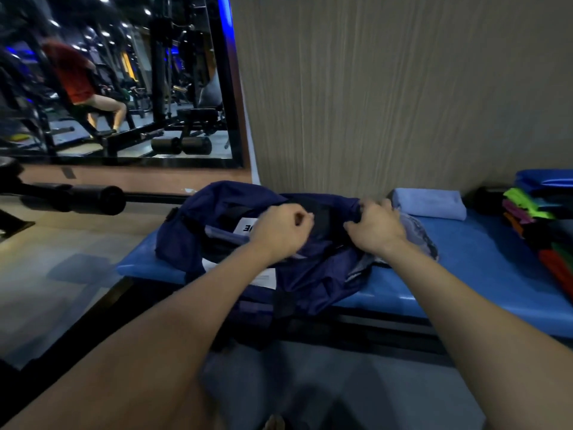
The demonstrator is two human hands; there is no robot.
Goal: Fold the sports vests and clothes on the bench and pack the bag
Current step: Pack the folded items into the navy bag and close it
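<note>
Now I am gripping the navy bag (pixel 257 212) on the counter (pixel 483 262) with left hand (pixel 283 232) and right hand (pixel 373 226), seemingly opening it, while folded clothes (pixel 539 218) are waiting unpacked.

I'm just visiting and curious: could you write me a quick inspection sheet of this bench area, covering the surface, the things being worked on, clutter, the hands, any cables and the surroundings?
Surface: blue padded bench, against a wood-grain wall.
Job's things: navy bag on the bench, mouth open; folded towel behind it; stacked coloured clothes at far right.
Clutter: grey patterned item beside the bag, unclear.
Hands: left hand and right hand both grip the bag's edges.
Cables: nothing seen.
Surroundings: mirror showing gym machines and a person; a black padded bar at left.
</note>
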